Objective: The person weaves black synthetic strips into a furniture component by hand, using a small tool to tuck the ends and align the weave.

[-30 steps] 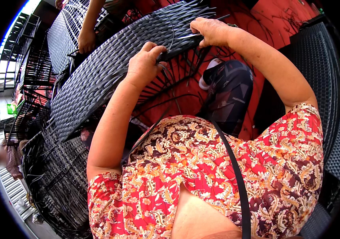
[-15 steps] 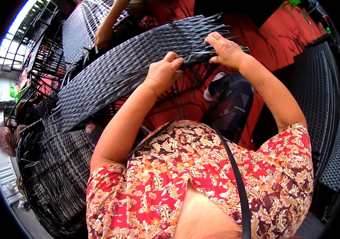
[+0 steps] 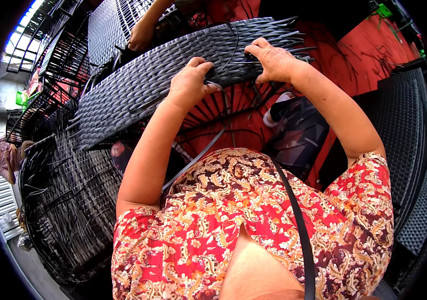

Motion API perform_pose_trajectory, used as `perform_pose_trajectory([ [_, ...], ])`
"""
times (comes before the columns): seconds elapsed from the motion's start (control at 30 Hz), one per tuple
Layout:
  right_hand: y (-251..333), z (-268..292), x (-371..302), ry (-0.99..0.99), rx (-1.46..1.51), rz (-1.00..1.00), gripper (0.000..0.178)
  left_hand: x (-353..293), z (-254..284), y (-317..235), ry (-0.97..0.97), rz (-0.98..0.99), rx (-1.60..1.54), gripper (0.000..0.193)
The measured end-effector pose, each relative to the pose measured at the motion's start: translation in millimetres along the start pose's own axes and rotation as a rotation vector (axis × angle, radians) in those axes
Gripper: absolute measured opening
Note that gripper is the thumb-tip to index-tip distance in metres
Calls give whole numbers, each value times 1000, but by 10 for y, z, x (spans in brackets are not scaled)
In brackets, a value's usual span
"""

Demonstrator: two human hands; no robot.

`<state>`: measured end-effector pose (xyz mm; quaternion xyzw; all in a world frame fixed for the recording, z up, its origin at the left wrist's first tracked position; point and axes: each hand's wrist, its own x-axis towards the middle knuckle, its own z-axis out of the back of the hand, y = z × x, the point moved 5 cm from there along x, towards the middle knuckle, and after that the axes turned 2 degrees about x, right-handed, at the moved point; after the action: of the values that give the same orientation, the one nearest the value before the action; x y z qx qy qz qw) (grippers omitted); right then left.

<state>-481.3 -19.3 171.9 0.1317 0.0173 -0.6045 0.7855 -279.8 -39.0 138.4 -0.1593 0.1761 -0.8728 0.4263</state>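
A long grey woven panel (image 3: 138,77) of synthetic wicker slants across in front of me, with loose strand ends fanning out at its right end. My left hand (image 3: 189,82) is closed at its near edge, thumb and fingers pinching a flat grey strip (image 3: 208,145) that loops and trails down toward my lap. Farther right, my right hand (image 3: 275,62) is bent over the panel near the loose ends. Its fingers are at a thin grey strand that sticks out by the fingertips; the exact grip is partly hidden.
Another person's hand (image 3: 141,35) works at a second woven piece (image 3: 106,32) beyond the panel. Dark woven pieces (image 3: 401,117) stand at the right, and a frayed woven piece (image 3: 78,200) lies at the left. Strand scraps litter the red floor (image 3: 368,50).
Both my hands have shifted slightly left along the panel. A grey strip now trails below my left hand toward my lap. The other person's hand has moved up and right.
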Motion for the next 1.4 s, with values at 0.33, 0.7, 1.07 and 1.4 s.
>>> perform_pose_trajectory([
  [0.33, -35, -97, -137, -48, 37, -4, 69, -73, -76, -96, 3, -71, 20, 53],
  [0.7, 293, 51, -9, -72, 24, 42, 89, -212, 342, 263, -140, 4, 86, 71],
  [1.07, 647, -151, 382, 34, 21, 107, 100, -358, 373, 552, -80, 217, 260, 80],
  [1.4, 707, -128, 182, 27, 61, 69, 94, -511, 355, 469, -97, 175, 209, 75],
])
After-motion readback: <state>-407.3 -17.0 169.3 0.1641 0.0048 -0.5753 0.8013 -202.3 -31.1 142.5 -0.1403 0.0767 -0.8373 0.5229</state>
